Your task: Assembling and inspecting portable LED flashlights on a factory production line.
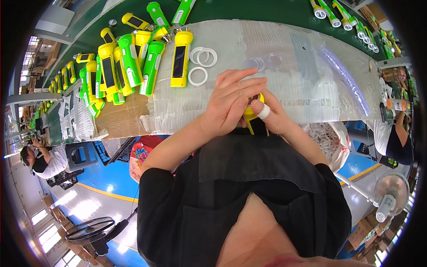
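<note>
One yellow flashlight (257, 127) was held at the near edge of the table (178, 113); right hand (276, 117), white wrap (264, 112) on its thumb, was clamped round the head end; left hand (223, 107) lay across the top, could not tell whether it gripped too; three white rings (198, 83) and clear discs (266, 62) lay on the table beyond the hands; heap of green and yellow flashlights (130, 62) sat to the left

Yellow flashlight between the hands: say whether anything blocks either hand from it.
No loose thing visibly stands between the yellow flashlight and the hands. The right hand is against its side; only the white wrap on that thumb might come between. The left hand hides part of its top end.
</note>
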The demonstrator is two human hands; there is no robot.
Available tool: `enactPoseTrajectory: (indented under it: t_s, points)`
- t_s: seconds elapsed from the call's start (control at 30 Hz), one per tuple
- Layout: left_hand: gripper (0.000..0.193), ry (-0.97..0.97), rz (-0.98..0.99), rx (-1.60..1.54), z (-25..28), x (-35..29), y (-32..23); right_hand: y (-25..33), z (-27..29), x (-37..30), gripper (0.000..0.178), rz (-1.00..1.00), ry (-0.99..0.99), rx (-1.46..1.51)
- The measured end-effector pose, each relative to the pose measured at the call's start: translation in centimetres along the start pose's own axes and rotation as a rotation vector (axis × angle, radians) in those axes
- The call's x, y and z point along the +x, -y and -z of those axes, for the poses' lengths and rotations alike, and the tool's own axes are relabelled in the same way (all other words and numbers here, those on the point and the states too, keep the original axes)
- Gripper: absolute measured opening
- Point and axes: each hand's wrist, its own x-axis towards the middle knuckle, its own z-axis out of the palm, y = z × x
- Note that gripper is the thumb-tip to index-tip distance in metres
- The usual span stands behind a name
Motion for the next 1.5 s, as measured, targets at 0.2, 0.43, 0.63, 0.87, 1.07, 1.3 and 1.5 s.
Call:
enactPoseTrajectory:
  t_s: [0.2,0.43,0.63,0.87,1.07,1.3,1.5]
  points:
    - [0.038,0.007,0.054,-0.089,-0.3,-0.1,0.6,0.6,0.1,0.5,0.072,-0.044,-0.027,-0.055]
    - [0.043,-0.025,0.202,-0.349,0.2,-0.1,-1.3,1.3,0.0,0.4,0.058,0.078,0.035,0.031]
    - [0.057,-0.102,0.432,-0.639,0.2,-0.4,-2.8,1.3,-0.6,0.4,0.058,0.095,0.008,0.061]
    - [0.070,-0.069,0.672,-1.222,-0.2,-0.8,-2.3,0.9,-0.1,0.3,0.057,0.111,0.039,0.050]
    - [0.074,-0.017,0.765,-1.273,0.3,-0.5,-2.4,1.2,-0.3,0.0,0.078,0.042,0.035,-0.002]
    - [0.077,0.027,0.806,-1.207,0.7,-0.3,-2.6,0.9,-0.2,-0.2,0.076,0.065,0.051,-0.005]
    - [0.069,0.010,0.751,-1.012,0.7,-0.6,-2.5,1.1,-0.6,0.0,0.073,0.127,-0.007,-0.048]
